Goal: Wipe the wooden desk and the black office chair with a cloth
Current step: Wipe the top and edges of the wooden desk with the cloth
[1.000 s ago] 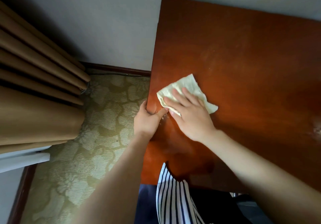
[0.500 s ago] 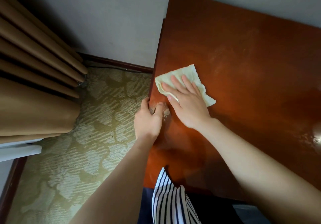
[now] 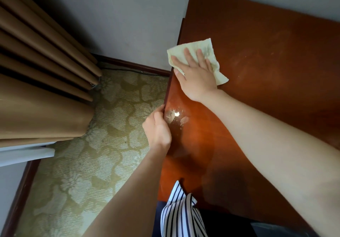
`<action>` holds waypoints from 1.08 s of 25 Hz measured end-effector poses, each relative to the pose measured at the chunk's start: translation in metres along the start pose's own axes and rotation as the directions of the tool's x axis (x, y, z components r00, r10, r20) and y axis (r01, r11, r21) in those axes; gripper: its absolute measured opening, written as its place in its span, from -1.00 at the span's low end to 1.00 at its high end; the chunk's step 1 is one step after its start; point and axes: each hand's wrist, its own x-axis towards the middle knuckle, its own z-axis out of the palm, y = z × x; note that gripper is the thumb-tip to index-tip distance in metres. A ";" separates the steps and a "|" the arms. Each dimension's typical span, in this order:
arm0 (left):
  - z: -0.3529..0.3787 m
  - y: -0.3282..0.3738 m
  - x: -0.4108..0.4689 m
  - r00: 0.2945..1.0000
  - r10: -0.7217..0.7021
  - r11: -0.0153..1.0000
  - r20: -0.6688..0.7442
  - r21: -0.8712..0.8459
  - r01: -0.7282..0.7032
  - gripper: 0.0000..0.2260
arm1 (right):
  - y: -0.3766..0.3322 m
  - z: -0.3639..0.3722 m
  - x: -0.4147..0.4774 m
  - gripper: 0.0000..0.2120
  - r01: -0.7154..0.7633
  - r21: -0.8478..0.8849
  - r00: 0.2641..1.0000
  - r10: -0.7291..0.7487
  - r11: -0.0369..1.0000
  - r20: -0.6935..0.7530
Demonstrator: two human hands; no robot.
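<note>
Near the wooden desk's [image 3: 266,62] far left edge the right hand [image 3: 197,78], fingers straight and spread, presses the cloth [image 3: 208,47] flat while the left hand [image 3: 158,130] grips that edge; overlapping, evenly pressed strokes would serve best.

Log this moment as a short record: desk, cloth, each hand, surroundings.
desk: wooden desk, reddish-brown, against the wall; pale smudges and glare near its left edge
cloth: pale yellow cloth, flat on the desk, one corner overhanging the left edge
right hand: right hand, fingers spread flat, pressing the cloth
left hand: left hand, touching the desk's left edge; grip unclear
floor: patterned carpet
left of the desk: brown curtain
</note>
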 end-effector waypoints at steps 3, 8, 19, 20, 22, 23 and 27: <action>-0.004 0.002 -0.002 0.985 -0.162 0.915 -0.059 -0.383 0.127 -0.62 | 0.004 0.004 -0.036 -0.58 0.123 -0.001 0.991 -0.122 0.992 0.058; -0.011 0.000 -0.008 0.960 -0.242 0.813 -0.138 -0.569 0.123 -0.61 | -0.006 0.040 -0.115 -0.58 0.256 -0.011 0.967 -0.256 0.967 0.008; -0.016 0.010 -0.006 0.971 0.047 0.947 -0.234 -0.298 -0.118 -0.66 | 0.018 0.060 -0.149 -0.66 0.430 -0.088 0.895 -0.437 0.898 -0.086; -0.013 0.014 -0.004 0.972 0.087 0.951 -0.220 -0.272 -0.147 -0.65 | 0.023 0.057 -0.141 -0.65 0.409 -0.088 0.904 -0.416 0.908 -0.101; -0.005 0.025 0.000 0.962 0.212 0.957 -0.174 -0.161 -0.240 -0.66 | 0.038 0.046 -0.118 -0.65 0.307 -0.067 0.939 -0.313 0.949 -0.140; 0.001 0.031 0.002 0.944 0.295 0.949 -0.145 -0.073 -0.308 -0.67 | 0.048 0.039 -0.105 -0.64 0.250 -0.058 0.955 -0.256 0.967 -0.148; 0.033 0.053 0.017 0.806 0.586 0.739 0.081 0.353 -0.573 -0.61 | 0.083 0.013 -0.066 -0.58 0.069 0.010 0.987 -0.067 0.998 -0.146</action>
